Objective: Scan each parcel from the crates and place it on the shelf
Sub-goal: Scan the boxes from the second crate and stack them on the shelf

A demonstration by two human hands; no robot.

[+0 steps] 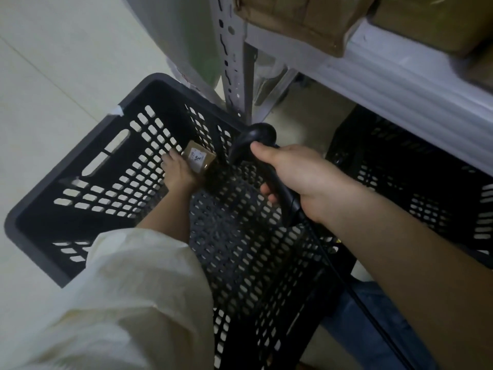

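Head view is looking down into a black perforated crate on the floor, where the left hand is reaching deep inside and closing around a small brown parcel that is sitting near the far wall of the crate — the fingers are curling round its near side, though whether it is already lifting off the crate floor I cannot tell. The right hand is hovering above the crate's right edge, its fingers and thumb wrapping the handle of a black barcode scanner, whose head is pointing down toward the parcel and whose cable is trailing back toward the person. A white label is showing on the parcel's top face. Judging by its size and cardboard skin, the parcel is likely light and fairly stiff, with taped faces that could be a little slick, so gripping it across two opposite sides — leaving the labelled face uncovered for the scanner — seems the sensible hold. A second black crate is sitting under the white shelf, on which brown boxes are already resting
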